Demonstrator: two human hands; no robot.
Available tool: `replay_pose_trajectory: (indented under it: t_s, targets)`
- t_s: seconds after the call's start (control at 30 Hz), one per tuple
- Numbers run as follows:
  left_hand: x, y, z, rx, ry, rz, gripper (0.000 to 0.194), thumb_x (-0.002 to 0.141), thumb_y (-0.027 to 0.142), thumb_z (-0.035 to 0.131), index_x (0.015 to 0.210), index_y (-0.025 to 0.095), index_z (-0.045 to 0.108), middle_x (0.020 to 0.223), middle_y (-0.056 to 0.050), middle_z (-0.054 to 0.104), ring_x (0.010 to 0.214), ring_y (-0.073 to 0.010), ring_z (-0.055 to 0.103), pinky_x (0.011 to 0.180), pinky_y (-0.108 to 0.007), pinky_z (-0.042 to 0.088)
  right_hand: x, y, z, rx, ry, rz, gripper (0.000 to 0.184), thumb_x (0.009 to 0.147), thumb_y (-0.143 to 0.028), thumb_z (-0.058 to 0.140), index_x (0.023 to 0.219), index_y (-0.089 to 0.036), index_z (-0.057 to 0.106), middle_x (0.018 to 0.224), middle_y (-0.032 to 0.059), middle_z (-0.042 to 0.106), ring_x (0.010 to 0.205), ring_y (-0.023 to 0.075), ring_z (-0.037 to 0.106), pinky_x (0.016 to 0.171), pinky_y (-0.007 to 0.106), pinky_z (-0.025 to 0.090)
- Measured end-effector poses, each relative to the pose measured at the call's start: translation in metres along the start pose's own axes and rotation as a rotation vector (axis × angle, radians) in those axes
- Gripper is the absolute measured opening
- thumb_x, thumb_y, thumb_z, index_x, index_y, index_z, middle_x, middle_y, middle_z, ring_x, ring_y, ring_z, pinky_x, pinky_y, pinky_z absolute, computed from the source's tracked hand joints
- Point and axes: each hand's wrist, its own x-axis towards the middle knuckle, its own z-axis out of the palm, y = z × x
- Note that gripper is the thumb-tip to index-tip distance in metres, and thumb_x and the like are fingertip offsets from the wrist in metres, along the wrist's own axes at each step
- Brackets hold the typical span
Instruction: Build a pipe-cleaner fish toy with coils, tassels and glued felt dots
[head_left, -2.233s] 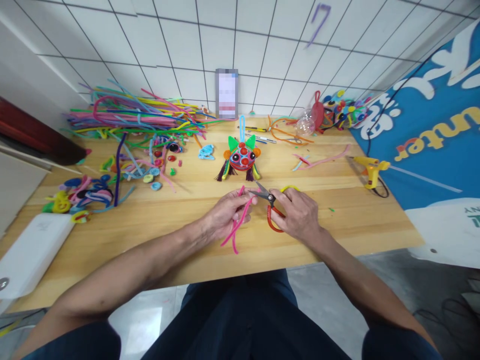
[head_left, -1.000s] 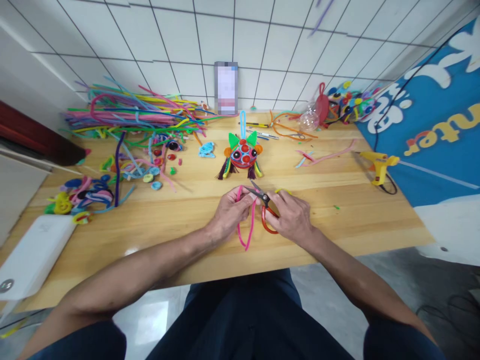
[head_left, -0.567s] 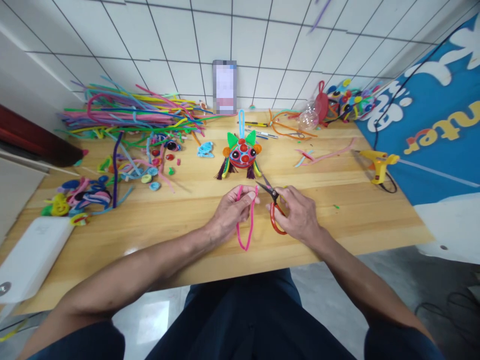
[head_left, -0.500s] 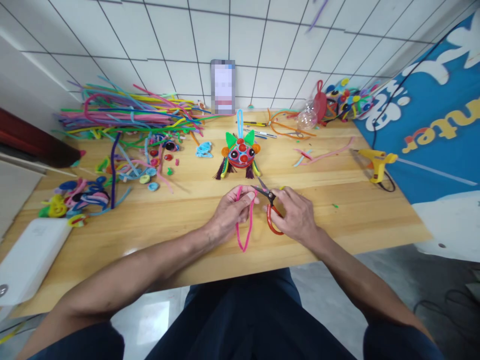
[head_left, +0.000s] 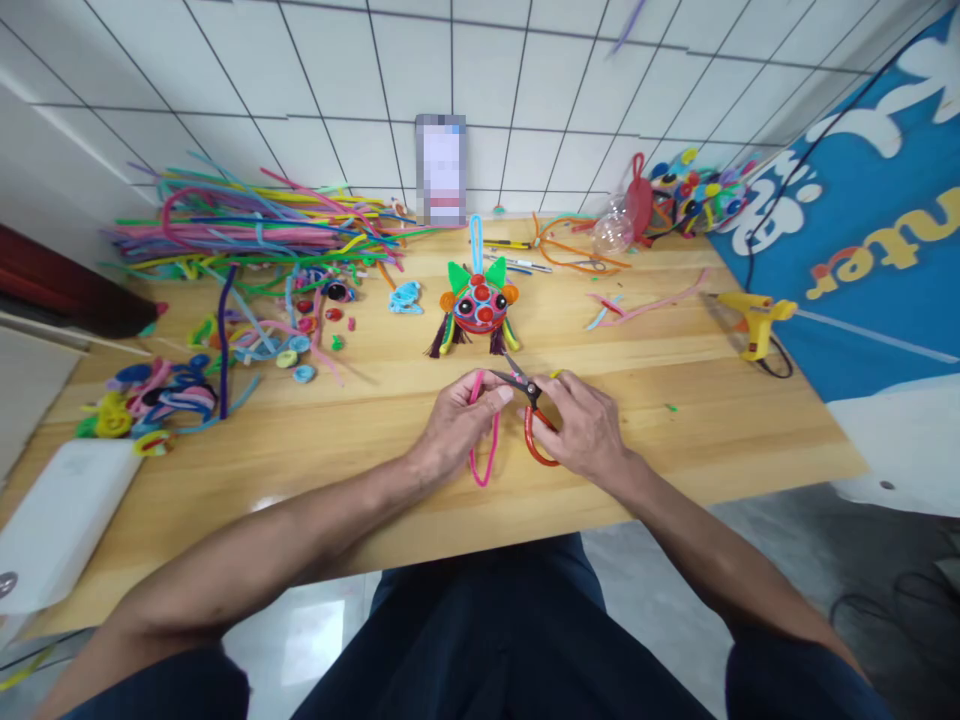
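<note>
My left hand (head_left: 463, 421) pinches a pink pipe cleaner (head_left: 482, 480) that hangs down in a narrow loop over the table. My right hand (head_left: 586, 419) is wrapped round a pair of scissors (head_left: 532, 392) with orange handles and dark blades. The blades are parted and point toward my left fingertips, by the top of the pipe cleaner. Whether they touch it I cannot make out. Just beyond my hands stands a colourful animal-face ornament (head_left: 481, 305) with green ears, orange side balls, dark tassels and a light blue loop on top.
Pipe cleaners (head_left: 255, 225) lie heaped at the back left, with small craft pieces in front. A white power bank-like box (head_left: 67, 520) sits at the left edge. A phone (head_left: 441, 170) leans on the tiled wall. A yellow glue gun (head_left: 759, 322) lies right, near a clear ball (head_left: 615, 228).
The scissors and my right hand have shifted slightly left, the blades coming closer to my left fingertips. The pink loop hangs a little shorter and higher.
</note>
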Motion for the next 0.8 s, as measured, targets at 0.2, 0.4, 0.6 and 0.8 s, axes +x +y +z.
replay_pose_trajectory:
  t_s: [0.2,0.4,0.6,0.8]
  targets:
    - [0.0008,0.0059,0.0025,-0.055,0.034,-0.039,0.038,0.074,0.043,0.088,0.093,0.016,0.069,0.068,0.003,0.063,0.042,-0.0021,0.029,0.04,-0.018,0.023,0.0013,-0.0025,0.0004,0.251,-0.046,0.094,0.024,0.098,-0.034,0.064,0.119,-0.021,0.063,0.09,0.0039,0.069,0.077,0.02,0.067,0.071,0.032,0.052]
    - [0.0005,0.0089,0.0015,-0.023,-0.038,0.001,0.03,0.085,0.042,0.079,0.086,0.015,0.067,0.05,0.009,0.041,0.042,-0.0043,0.025,0.042,-0.018,0.021,0.0014,-0.0049,0.0022,0.207,-0.06,0.064,0.024,0.096,-0.03,0.065,0.117,-0.02,0.064,0.094,0.0055,0.071,0.083,0.0217,0.069,0.073,0.033,0.053]
    - [0.0025,0.0051,-0.001,-0.056,-0.014,-0.06,0.028,0.082,0.035,0.083,0.084,0.017,0.063,0.054,0.009,0.041,0.043,-0.0038,0.029,0.043,-0.017,0.025,0.0,-0.005,0.0012,0.092,-0.065,0.033,0.029,0.095,-0.033,0.066,0.12,-0.018,0.067,0.093,0.0064,0.071,0.079,0.0213,0.067,0.07,0.033,0.051]
    - [0.002,0.0057,-0.0014,-0.095,-0.025,-0.097,0.03,0.078,0.035,0.087,0.082,0.015,0.064,0.051,0.009,0.042,0.041,-0.0031,0.029,0.042,-0.018,0.024,-0.0022,-0.0037,0.0031,-0.034,-0.023,-0.012,0.031,0.094,-0.035,0.065,0.12,-0.018,0.07,0.092,0.0064,0.07,0.081,0.0221,0.066,0.072,0.033,0.049]
